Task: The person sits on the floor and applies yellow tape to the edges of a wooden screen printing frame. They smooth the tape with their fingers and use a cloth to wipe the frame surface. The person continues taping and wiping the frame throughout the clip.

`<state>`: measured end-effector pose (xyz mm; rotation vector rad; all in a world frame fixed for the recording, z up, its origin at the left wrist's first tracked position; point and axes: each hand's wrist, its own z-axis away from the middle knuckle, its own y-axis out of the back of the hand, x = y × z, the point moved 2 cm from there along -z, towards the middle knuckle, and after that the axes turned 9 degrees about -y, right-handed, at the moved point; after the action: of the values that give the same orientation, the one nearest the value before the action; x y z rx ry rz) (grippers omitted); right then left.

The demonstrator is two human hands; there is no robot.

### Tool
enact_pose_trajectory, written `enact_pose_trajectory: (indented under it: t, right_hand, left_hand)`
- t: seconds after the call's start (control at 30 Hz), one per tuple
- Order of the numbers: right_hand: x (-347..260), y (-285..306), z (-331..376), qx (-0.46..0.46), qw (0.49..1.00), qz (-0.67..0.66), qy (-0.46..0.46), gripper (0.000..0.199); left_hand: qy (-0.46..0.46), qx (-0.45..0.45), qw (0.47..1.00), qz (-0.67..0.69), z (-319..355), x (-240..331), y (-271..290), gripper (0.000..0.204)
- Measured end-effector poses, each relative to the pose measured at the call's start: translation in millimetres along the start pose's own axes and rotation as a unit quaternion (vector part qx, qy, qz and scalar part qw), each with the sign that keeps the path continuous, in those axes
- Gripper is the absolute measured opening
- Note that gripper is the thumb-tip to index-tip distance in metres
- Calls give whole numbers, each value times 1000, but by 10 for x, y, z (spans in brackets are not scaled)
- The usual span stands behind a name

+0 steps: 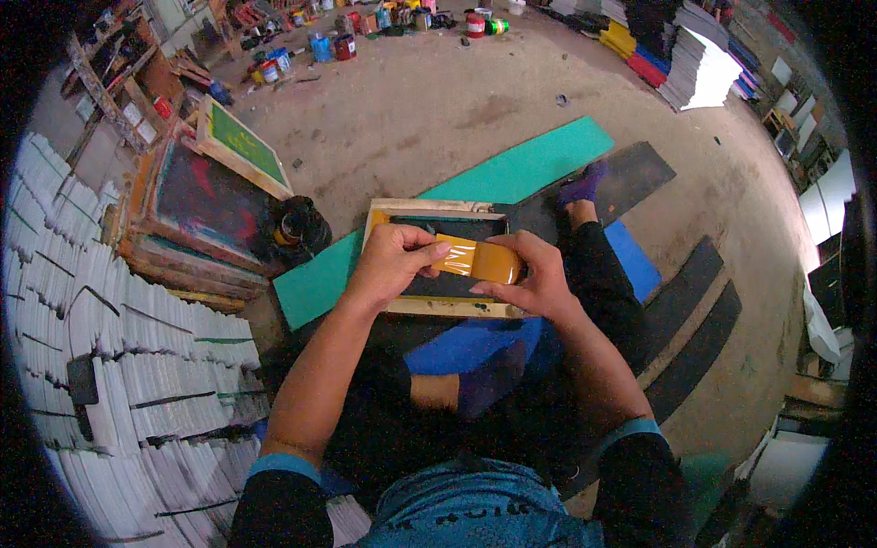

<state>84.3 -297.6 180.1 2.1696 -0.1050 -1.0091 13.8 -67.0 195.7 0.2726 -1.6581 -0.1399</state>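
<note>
Between my hands is a roll of brown packing tape, a short shiny strip of it drawn out to the left. My right hand is wrapped round the roll, thumb below and fingers above. The strip's loose end is pinched by the thumb and fingers of my left hand. Directly under both hands lies a small wooden frame with a dark panel inside, partly covered by hands and tape.
Green, blue and black foam strips lie on the floor around my legs. Stacked white sheets line the left. Larger printing frames and a black-wrapped pot stand nearby. Paint cans are scattered at the back.
</note>
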Motion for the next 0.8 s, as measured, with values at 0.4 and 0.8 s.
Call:
enact_pose_trajectory:
  t: [0.4, 0.8]
  right_hand:
    - [837, -125, 443, -116, 982, 123, -87, 64]
    - [2134, 10, 1385, -207, 925, 171, -268, 63]
  left_hand:
    - [145, 35, 987, 59, 156, -1103, 307, 24]
    - [281, 75, 955, 50, 793, -2513, 845, 26]
